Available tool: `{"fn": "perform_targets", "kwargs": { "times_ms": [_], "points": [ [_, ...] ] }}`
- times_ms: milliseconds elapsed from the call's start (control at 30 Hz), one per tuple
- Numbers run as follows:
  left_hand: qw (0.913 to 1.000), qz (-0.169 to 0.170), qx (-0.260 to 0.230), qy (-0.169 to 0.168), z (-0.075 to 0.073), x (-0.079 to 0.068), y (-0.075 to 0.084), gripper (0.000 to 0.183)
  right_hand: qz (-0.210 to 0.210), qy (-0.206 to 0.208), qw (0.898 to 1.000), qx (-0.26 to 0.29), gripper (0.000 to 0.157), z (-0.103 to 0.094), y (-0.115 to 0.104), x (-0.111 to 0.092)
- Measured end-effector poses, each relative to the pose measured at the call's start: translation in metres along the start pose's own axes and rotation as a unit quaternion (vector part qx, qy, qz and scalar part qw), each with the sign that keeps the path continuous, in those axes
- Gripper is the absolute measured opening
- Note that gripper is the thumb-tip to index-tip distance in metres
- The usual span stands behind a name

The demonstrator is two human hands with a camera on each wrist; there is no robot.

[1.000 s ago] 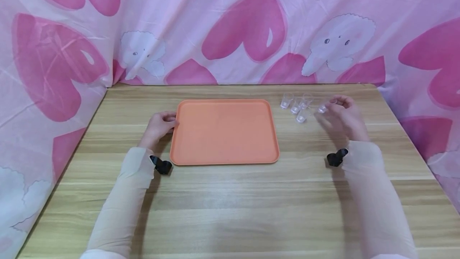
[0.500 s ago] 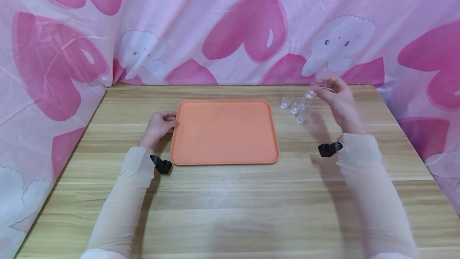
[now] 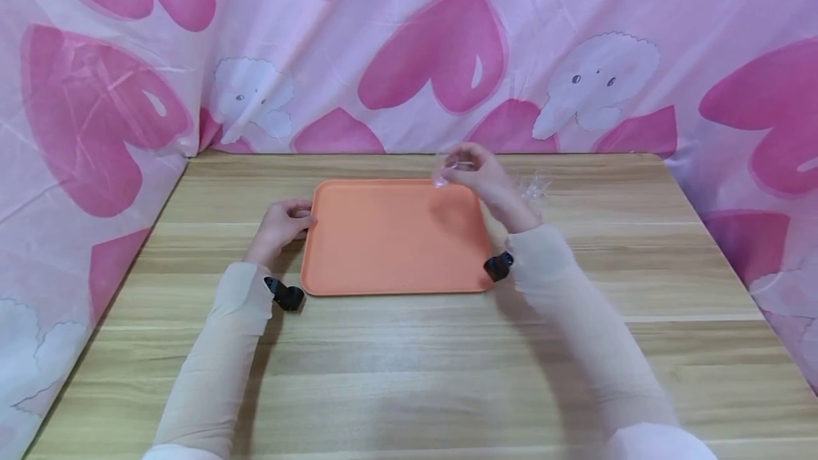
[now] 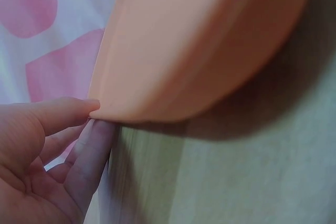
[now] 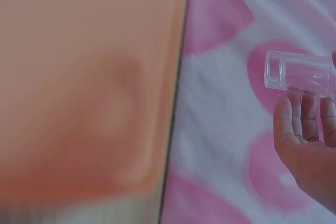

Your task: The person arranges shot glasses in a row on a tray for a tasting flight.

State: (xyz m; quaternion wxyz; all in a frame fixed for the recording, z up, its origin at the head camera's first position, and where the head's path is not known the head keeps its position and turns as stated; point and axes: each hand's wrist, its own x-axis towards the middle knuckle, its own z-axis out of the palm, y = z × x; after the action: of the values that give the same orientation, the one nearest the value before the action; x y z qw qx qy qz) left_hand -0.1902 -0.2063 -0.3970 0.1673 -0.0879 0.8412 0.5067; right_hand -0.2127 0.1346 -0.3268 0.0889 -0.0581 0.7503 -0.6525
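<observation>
An orange tray [image 3: 396,240] lies on the wooden table. At its left edge, my left hand [image 3: 279,229] pinches the rim between thumb and fingers, as the left wrist view also shows with the tray corner [image 4: 157,77]. Above the tray's far right part, my right hand [image 3: 482,179] holds a small clear cup [image 3: 439,174] off the surface. Seen from the right wrist, the same transparent cup [image 5: 296,72] has a thick base and rests against the fingertips; part of the hand is cut off by the frame edge.
Several more clear cups [image 3: 535,187] stand on the table right of the tray, mostly hidden behind my right wrist. A pink heart-patterned curtain [image 3: 434,48] hangs along the back and sides of the table [image 3: 396,375].
My right hand has lifted the clear cup from the table and carried it left, past the other cups and over the tray. The left hand stays on the tray's edge.
</observation>
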Motion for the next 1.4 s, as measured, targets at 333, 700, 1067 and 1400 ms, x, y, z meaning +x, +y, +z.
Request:
{"fn": "perform_targets", "kwargs": {
  "times_ms": [333,700,1067,1400],
  "points": [
    [1.0000,0.005,-0.007,-0.003,0.000,0.000,-0.001,0.044,0.029,-0.061,0.998,-0.001,0.043,0.068,0.021,0.015],
    [0.9999,-0.012,0.002,-0.003,-0.002,0.001,-0.004,0.044,0.071,-0.105,0.992,-0.020,0.042,0.122,0.034,0.017],
    [0.9998,-0.022,-0.003,-0.003,0.000,0.002,-0.004,0.045,0.056,-0.131,0.987,-0.070,0.041,0.150,0.037,0.015],
    [0.9996,-0.027,0.006,-0.001,0.001,0.004,-0.002,0.045,0.078,-0.130,0.985,-0.077,0.040,0.156,0.036,0.014]
  ]
}}
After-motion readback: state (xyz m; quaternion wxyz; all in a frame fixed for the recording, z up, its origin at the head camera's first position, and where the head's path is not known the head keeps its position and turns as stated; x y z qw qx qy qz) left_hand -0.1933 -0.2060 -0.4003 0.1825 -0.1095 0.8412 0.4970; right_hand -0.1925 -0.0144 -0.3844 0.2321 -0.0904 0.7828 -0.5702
